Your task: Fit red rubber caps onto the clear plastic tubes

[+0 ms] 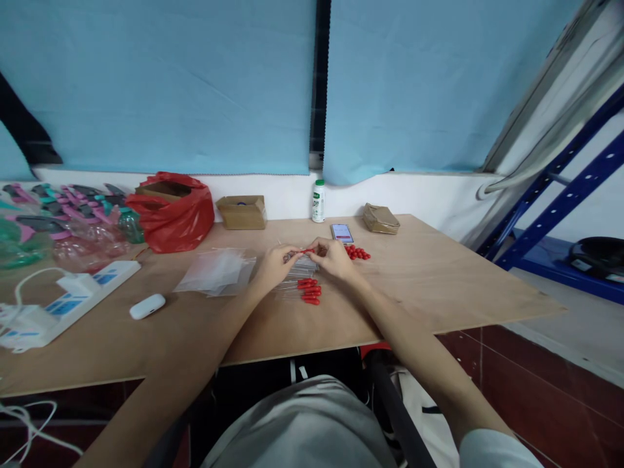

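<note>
My left hand [277, 265] is closed in a pinch, its fingertips on what looks like a thin glass dropper tube. Facing it, my right hand [335, 259] pinches a red rubber bulb [307, 251], which shows between the two hands. How far the tube sits inside the bulb is too small to tell. Under and just before my hands lie several clear glass tubes [303, 266]. Nearer to me rest several droppers with red bulbs [310, 290] on their right ends. A pile of loose red bulbs [358, 252] is right of my right hand.
Clear plastic bags [214, 272] lie left of my hands, near a white earbud case [147, 306] and a power strip [73, 302]. Behind stand a red bag [170, 218], a cardboard box [242, 213], a white bottle [318, 201], a phone [342, 233] and a brown package [381, 218]. Spray bottles [82, 227] crowd the left.
</note>
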{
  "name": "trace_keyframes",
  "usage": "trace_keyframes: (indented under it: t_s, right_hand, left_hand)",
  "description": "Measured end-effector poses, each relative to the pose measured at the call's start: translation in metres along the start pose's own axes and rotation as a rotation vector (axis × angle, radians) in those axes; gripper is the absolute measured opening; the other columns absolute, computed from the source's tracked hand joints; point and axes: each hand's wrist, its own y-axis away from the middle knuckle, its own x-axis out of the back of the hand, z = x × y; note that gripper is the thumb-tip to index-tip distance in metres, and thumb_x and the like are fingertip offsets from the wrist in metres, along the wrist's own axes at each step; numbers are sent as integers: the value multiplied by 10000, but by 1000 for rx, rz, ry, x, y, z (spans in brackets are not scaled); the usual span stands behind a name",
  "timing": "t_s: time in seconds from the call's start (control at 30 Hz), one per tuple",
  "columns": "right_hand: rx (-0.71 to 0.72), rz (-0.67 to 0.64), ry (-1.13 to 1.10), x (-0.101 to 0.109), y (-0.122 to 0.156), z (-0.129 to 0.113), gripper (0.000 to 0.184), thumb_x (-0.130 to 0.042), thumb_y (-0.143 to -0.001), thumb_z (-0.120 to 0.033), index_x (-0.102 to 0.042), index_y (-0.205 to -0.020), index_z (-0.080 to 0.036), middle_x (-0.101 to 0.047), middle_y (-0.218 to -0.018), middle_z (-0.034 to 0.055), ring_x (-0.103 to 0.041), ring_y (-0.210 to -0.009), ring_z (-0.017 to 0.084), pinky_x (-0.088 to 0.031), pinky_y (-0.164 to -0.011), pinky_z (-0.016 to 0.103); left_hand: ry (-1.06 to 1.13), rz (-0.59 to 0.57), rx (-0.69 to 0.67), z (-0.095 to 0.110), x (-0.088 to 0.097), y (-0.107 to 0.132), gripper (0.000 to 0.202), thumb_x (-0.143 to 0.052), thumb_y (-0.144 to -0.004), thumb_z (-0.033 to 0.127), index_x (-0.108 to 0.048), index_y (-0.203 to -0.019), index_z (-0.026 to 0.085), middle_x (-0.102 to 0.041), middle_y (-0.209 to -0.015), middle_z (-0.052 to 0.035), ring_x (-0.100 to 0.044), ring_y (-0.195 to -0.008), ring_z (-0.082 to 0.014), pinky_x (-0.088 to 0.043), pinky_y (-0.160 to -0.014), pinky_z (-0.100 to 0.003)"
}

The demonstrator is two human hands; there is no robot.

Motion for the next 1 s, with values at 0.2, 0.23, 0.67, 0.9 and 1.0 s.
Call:
trace_keyframes:
  t_s: [0.2, 0.23, 0.67, 0.9, 1.0]
  right_hand:
    - [-15, -44, -41, 4, 0, 2, 163, -687, -849, -299, -729, -919, -158, -697, -745, 16, -589, -652, 142, -464, -670, 263]
    - [-20, -56, -54, 5, 0, 3, 166, -685, -844, -297, -726, -923, -157, -694, -750, 15, -590, -659, 142, -465, -676, 264]
    - [-120, -99, -65, 21, -5, 14, 131, -604, -790, -238, -666, -878, -164, -673, -814, 4, -551, -686, 133, -422, -672, 261]
    - [-114, -140, -97, 21, -5, 13, 132, -610, -793, -248, -663, -873, -158, -659, -794, 2, -543, -681, 129, -414, -653, 255]
    - [-118, -165, -111, 22, -4, 14, 127, -606, -795, -244, -660, -872, -158, -658, -791, 1, -548, -685, 129, -410, -655, 253]
  left_hand:
    - [94, -68, 49, -1, -1, 0, 277, -645, -951, 424, -750, -1059, 191, -741, -829, -35, -633, -673, -153, -479, -641, -262]
    - [117, -94, 57, -5, 0, -1, 294, -644, -947, 443, -738, -1082, 200, -742, -864, -34, -649, -704, -158, -488, -654, -263]
    - [142, -596, 4, -48, 18, -3, 270, -780, -820, 438, -777, -853, 170, -680, -773, -27, -552, -686, -138, -379, -623, -250]
    - [134, -640, -64, -49, 14, -3, 269, -718, -890, 431, -823, -923, 186, -716, -838, -61, -582, -740, -150, -410, -667, -255]
    - [125, -652, -67, -48, 13, -2, 285, -700, -905, 447, -827, -950, 195, -723, -850, -63, -585, -739, -151, -415, -664, -255]
